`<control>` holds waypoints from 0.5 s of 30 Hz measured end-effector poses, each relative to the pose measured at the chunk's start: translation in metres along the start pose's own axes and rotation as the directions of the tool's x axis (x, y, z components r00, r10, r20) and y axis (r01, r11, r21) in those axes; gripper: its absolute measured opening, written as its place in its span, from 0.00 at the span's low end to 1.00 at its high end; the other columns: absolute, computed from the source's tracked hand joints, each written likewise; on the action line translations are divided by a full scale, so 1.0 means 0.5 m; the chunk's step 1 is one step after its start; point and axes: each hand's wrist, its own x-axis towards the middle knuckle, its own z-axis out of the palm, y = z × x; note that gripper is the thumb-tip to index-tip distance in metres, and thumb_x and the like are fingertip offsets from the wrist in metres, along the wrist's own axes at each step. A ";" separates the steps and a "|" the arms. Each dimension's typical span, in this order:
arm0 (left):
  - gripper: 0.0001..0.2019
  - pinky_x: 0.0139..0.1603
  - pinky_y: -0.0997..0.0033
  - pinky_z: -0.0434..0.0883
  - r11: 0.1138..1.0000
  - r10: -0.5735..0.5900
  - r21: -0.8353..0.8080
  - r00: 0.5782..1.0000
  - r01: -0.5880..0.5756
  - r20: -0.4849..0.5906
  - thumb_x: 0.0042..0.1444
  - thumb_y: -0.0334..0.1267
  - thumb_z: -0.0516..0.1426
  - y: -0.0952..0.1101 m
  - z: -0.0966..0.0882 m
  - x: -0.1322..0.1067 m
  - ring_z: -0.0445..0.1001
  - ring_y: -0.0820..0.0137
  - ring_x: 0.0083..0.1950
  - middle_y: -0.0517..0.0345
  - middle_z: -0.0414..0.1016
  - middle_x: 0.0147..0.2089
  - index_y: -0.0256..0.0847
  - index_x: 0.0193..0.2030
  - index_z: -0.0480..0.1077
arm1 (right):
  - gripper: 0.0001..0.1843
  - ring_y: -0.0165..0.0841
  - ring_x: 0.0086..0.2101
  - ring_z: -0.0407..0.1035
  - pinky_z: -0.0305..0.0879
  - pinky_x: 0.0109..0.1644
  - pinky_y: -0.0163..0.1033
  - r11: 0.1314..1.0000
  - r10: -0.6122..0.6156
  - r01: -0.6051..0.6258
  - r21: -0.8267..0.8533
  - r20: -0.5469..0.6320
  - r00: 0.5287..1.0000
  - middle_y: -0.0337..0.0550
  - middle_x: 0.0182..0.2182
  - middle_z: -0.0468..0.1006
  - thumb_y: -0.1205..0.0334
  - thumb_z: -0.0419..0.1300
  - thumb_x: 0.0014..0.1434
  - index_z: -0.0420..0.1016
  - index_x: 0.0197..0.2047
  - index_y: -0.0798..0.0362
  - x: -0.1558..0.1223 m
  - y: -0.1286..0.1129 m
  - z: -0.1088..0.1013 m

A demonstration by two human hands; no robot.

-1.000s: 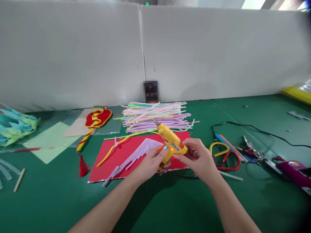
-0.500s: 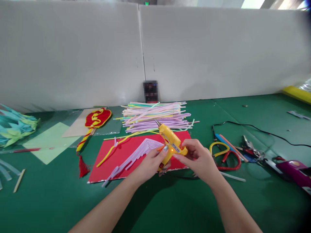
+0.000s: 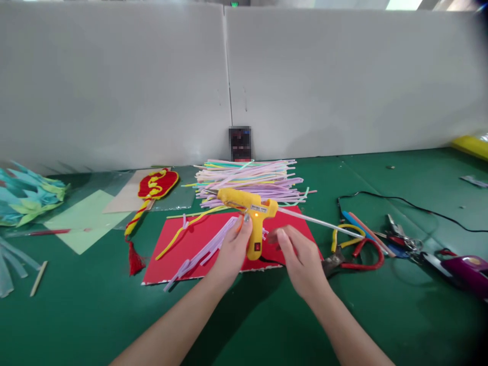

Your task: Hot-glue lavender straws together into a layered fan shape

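Note:
My left hand is closed around the yellow hot glue gun, whose nozzle points left over the pile of fuzzy stems. A small orange light glows on its side, and a red switch shows on the handle. A long translucent glue stick sticks out of its rear toward the right. Just right of the handle, my right hand is held with loosely bent fingers apart from the thumb and nothing visible in it. Below both hands lies a red board, with a strip of bent lilac pipe cleaners on it.
A bundle of pastel pipe cleaners lies behind the board. To the left are a red and yellow fan with a tassel and green paper. On the right are red- and yellow-handled pliers, keys and a black cord.
The glue gun has turned from slanting to nearly level, its nozzle swinging left. My right hand has let go of its rear and dropped lower, and the glue stick now shows behind it.

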 end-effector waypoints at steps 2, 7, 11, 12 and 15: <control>0.22 0.47 0.65 0.68 0.995 0.033 0.088 0.998 -0.037 0.045 0.54 0.56 0.54 0.008 0.003 -0.003 0.72 0.59 0.48 0.51 0.77 0.42 0.38 0.40 0.73 | 0.17 0.32 0.32 0.70 0.67 0.34 0.36 0.960 0.154 -0.176 0.217 0.118 0.981 0.42 0.30 0.75 0.51 0.46 0.65 0.72 0.37 0.51 0.002 0.002 0.013; 0.18 0.51 0.64 0.67 0.985 0.015 0.163 0.961 -0.062 0.276 0.56 0.51 0.55 0.016 -0.002 -0.002 0.70 0.58 0.53 0.49 0.75 0.48 0.38 0.44 0.74 | 0.18 0.34 0.39 0.73 0.71 0.39 0.38 0.749 0.256 -0.375 0.547 0.283 0.924 0.45 0.37 0.77 0.46 0.50 0.61 0.69 0.42 0.51 0.009 0.007 0.015; 0.19 0.47 0.63 0.69 0.977 -0.013 0.207 0.944 -0.059 0.330 0.56 0.51 0.54 0.014 -0.012 -0.002 0.71 0.58 0.49 0.49 0.75 0.48 0.38 0.45 0.72 | 0.15 0.34 0.39 0.73 0.71 0.40 0.37 0.750 0.215 -0.364 0.552 0.317 0.924 0.44 0.38 0.77 0.48 0.57 0.58 0.68 0.40 0.51 0.010 0.008 0.007; 0.20 0.46 0.64 0.69 0.977 -0.019 0.208 0.937 -0.058 0.350 0.56 0.51 0.55 0.014 -0.014 -0.003 0.72 0.59 0.49 0.49 0.75 0.47 0.37 0.46 0.72 | 0.15 0.33 0.38 0.73 0.71 0.40 0.37 0.760 0.199 -0.342 0.553 0.304 0.932 0.44 0.38 0.77 0.49 0.57 0.57 0.67 0.40 0.51 0.009 0.007 0.006; 0.21 0.47 0.63 0.69 0.984 -0.038 0.170 0.880 -0.049 0.474 0.57 0.51 0.54 0.020 -0.018 -0.008 0.71 0.59 0.50 0.47 0.73 0.49 0.38 0.51 0.69 | 0.15 0.34 0.37 0.74 0.72 0.40 0.39 0.812 0.153 -0.229 0.537 0.183 0.971 0.45 0.38 0.77 0.50 0.59 0.56 0.66 0.42 0.49 0.005 0.008 0.007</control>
